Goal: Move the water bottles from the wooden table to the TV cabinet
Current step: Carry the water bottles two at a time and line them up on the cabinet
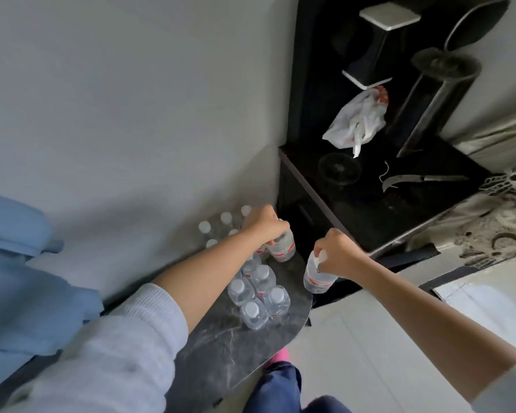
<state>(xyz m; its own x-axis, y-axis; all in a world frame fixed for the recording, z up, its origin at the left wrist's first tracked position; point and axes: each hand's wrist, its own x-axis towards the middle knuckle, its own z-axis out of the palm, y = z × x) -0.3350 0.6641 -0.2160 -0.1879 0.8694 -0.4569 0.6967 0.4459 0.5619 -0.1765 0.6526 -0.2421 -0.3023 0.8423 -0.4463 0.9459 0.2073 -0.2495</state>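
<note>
Several clear water bottles (255, 304) with white caps stand clustered on a dark marbled round table (221, 353). More white caps (204, 226) show at the table's far side, near the wall. My left hand (264, 226) grips one bottle (282, 248) by its top, lifted at the table's far edge. My right hand (334, 253) holds another bottle (318, 277) by its neck, hanging in the air just right of the table. The black glossy TV cabinet (370, 210) stands right behind both hands.
On the cabinet lie a white plastic bag (355, 122), a knife (423, 180), a dark glass bowl (338, 168) and a metal stand (429, 105). A blue cushion (18, 263) sits at the left. A patterned cloth (504, 222) lies at the right, white floor below.
</note>
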